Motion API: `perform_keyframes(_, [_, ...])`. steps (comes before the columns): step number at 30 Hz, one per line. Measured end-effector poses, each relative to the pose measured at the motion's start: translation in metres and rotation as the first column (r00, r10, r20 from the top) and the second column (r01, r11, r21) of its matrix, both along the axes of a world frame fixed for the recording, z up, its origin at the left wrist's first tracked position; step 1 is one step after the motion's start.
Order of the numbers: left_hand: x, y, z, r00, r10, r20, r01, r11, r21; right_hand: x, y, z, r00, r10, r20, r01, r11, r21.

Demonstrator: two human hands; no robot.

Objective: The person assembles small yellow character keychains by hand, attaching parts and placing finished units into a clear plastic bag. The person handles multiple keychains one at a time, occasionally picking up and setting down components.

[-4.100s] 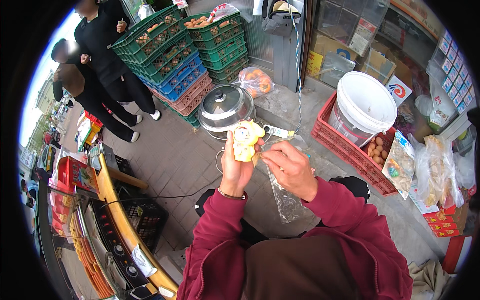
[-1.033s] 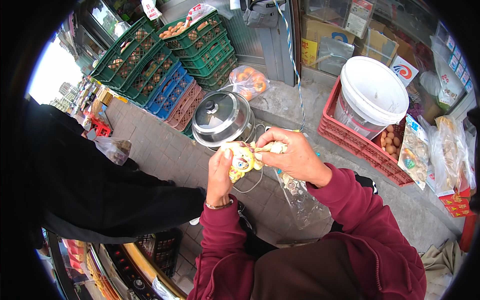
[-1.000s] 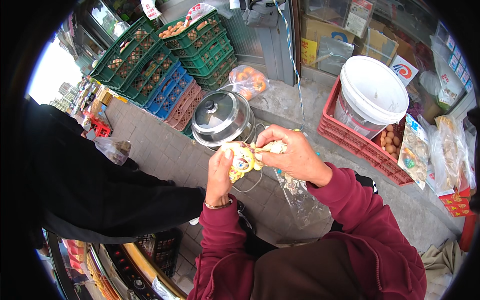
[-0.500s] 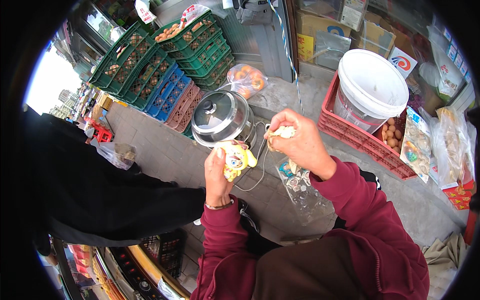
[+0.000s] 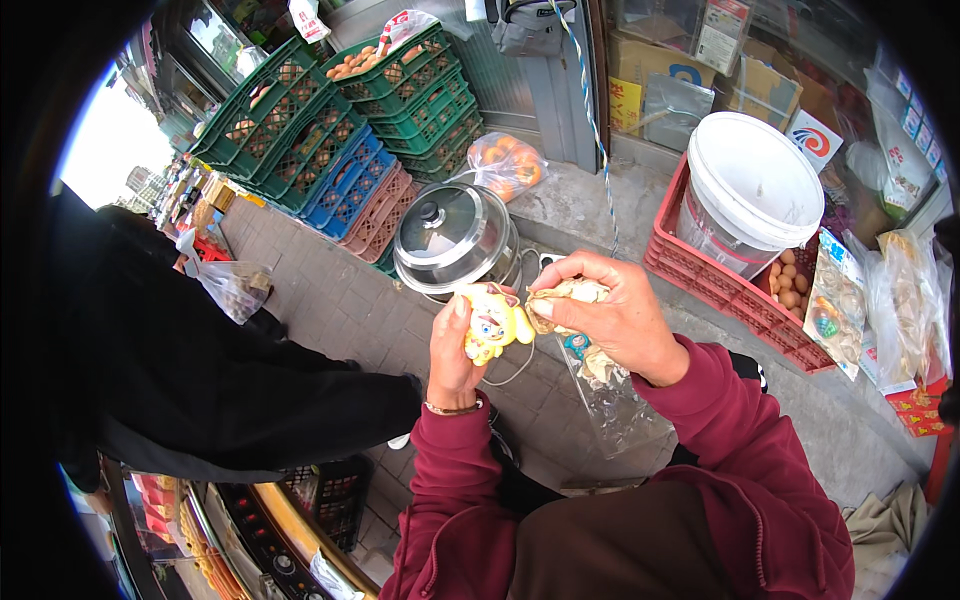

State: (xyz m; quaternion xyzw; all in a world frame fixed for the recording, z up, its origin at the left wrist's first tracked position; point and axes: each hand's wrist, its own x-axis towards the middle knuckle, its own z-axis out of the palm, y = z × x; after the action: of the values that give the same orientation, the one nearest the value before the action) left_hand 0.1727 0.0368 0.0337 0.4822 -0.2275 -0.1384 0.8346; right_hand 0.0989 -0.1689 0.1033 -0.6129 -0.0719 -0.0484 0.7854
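My left hand (image 5: 452, 355) is closed round a small yellow cartoon figurine (image 5: 490, 327), its painted face with blue eyes turned up. My right hand (image 5: 635, 325) pinches a crumpled, off-white rag (image 5: 578, 291), which reaches to the figurine's right edge. Whether the rag presses on it or only hangs close, I cannot tell. Below my right hand lies a clear plastic bag or sheet (image 5: 622, 418), with whitish crumpled scraps and a small blue figure (image 5: 577, 343) at its top. My right hand hides part of these.
Beyond my hands stands a steel pot with a glass lid (image 5: 452, 235), its cable running nearby. Stacked egg crates (image 5: 350, 190) rise behind it, beside bagged oranges (image 5: 508, 165). A white bucket (image 5: 755, 180) sits in a red crate (image 5: 715, 275) at right. A black-clothed person (image 5: 220, 370) stands at left.
My right hand has come down and closer to the figurine, bringing the rag to its edge. My left hand still holds the figurine. The whole view has shifted slightly.
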Motion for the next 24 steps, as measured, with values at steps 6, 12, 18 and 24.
perform_keyframes(6, [-0.007, -0.003, -0.002, 0.963, 0.08, 0.258, -0.1, 0.993, 0.064, 0.001, 0.001, -0.01, 0.984, -0.007, 0.18, 0.049, 0.972, -0.228])
perform_keyframes(12, [-0.001, 0.008, 0.002, 0.94, -0.093, 0.328, 0.068, 0.994, 0.086, 0.013, -0.024, -0.005, 0.97, -0.214, 0.113, 0.221, 0.974, -0.049])
perform_keyframes(18, [0.0, 0.003, 0.001, 0.931, -0.163, 0.327, 0.169, 0.986, 0.011, -0.008, -0.02, 0.008, 0.976, -0.138, 0.17, 0.138, 0.99, 0.008])
perform_keyframes(24, [-0.018, -0.012, -0.005, 0.986, -0.159, 0.057, 0.162, 0.985, -0.053, -0.021, 0.023, -0.002, 0.849, -0.123, 0.513, 0.273, 0.935, -0.227])
